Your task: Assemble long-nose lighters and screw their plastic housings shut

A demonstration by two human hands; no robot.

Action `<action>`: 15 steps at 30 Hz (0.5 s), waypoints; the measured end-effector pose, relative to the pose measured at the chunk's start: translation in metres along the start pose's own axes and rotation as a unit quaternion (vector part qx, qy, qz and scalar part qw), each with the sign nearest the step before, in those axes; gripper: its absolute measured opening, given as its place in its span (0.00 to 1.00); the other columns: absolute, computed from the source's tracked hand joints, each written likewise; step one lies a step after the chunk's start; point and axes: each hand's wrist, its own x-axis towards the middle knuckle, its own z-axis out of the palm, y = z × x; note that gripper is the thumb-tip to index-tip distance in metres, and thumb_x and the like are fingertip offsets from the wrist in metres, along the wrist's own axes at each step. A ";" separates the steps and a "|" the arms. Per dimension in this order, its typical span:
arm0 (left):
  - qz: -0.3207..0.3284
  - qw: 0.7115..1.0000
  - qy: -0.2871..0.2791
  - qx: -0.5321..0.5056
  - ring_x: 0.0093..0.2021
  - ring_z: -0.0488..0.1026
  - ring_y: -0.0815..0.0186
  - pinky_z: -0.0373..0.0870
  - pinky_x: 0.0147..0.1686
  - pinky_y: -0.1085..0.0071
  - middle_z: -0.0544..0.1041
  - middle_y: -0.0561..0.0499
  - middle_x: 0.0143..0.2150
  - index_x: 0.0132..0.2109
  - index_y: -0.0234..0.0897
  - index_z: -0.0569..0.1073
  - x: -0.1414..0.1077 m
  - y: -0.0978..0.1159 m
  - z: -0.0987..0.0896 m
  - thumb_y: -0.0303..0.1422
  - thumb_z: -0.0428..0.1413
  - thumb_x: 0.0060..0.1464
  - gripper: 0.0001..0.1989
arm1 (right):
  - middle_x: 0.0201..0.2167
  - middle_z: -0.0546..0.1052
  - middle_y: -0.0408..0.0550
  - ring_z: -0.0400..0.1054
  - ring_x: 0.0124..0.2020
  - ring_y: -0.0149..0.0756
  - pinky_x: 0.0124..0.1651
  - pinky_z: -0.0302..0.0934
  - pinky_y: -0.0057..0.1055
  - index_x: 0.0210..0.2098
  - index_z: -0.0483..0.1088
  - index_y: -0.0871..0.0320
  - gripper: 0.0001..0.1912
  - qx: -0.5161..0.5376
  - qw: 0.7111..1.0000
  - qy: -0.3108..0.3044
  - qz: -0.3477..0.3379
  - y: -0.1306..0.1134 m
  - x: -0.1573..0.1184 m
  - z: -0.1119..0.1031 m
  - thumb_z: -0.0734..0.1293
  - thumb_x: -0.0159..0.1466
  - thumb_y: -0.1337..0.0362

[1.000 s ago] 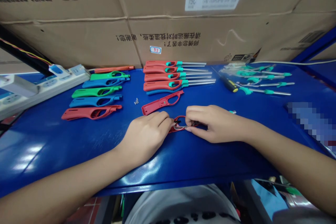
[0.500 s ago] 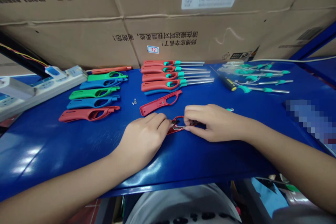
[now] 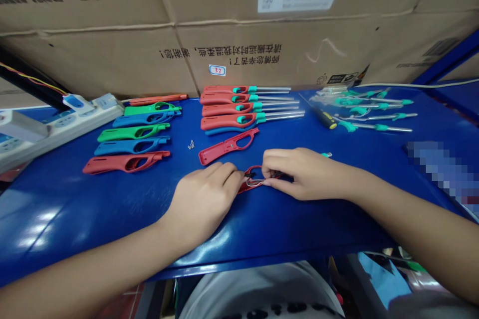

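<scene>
Between my hands lies a red lighter casing half (image 3: 255,168) with thin wires (image 3: 255,183) and a dark part inside. My left hand (image 3: 209,199) is closed around its left end, fingertips by the dark part. The fingers of my right hand (image 3: 295,174) pinch at the wires and the casing's right side. A teal tip with metal (image 3: 327,155) shows beyond my right hand; the rest of it is hidden. Just behind my left hand rests a separate red casing half (image 3: 228,146), inner side up. Several small screws (image 3: 191,145) lie to its left.
Assembled red lighters (image 3: 232,120) with metal tubes are lined up at the back middle. Red, green and blue casings (image 3: 127,147) lie at left beside a power strip (image 3: 63,127). A screwdriver (image 3: 326,118) and teal-and-metal tube parts (image 3: 389,128) are at back right, before a cardboard box (image 3: 232,35).
Both hands stay almost in place on the casing. The wires near my right fingertips have shifted slightly; the view has moved a little.
</scene>
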 end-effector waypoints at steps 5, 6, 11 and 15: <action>-0.004 0.999 -0.035 0.027 0.33 0.77 0.58 0.69 0.27 0.65 0.79 0.48 0.36 0.39 0.35 0.75 0.001 0.003 -0.002 0.27 0.52 0.66 0.07 | 0.38 0.73 0.47 0.66 0.34 0.33 0.33 0.52 0.31 0.38 0.69 0.58 0.05 0.000 1.000 0.004 0.000 0.001 0.000 0.001 0.63 0.69 0.64; -0.005 0.999 -0.035 0.026 0.33 0.76 0.58 0.69 0.26 0.65 0.79 0.48 0.36 0.39 0.35 0.75 0.001 0.003 -0.002 0.27 0.53 0.66 0.07 | 0.38 0.73 0.47 0.65 0.33 0.33 0.33 0.52 0.31 0.38 0.69 0.57 0.05 -0.001 1.000 0.006 0.001 0.001 0.000 0.001 0.63 0.69 0.63; -0.003 1.000 -0.027 -0.002 0.34 0.77 0.59 0.72 0.29 0.65 0.79 0.47 0.38 0.41 0.34 0.76 0.001 0.001 -0.002 0.29 0.52 0.67 0.09 | 0.38 0.73 0.47 0.66 0.34 0.33 0.35 0.53 0.31 0.39 0.69 0.58 0.09 -0.007 1.000 0.002 0.009 -0.001 0.001 0.001 0.62 0.71 0.60; -0.022 0.997 -0.043 -0.057 0.36 0.78 0.59 0.73 0.30 0.65 0.79 0.48 0.41 0.44 0.36 0.77 -0.001 0.001 -0.005 0.38 0.50 0.69 0.14 | 0.38 0.74 0.47 0.68 0.36 0.34 0.36 0.54 0.30 0.38 0.70 0.58 0.13 -0.015 1.000 0.010 0.020 -0.003 0.002 0.002 0.59 0.73 0.59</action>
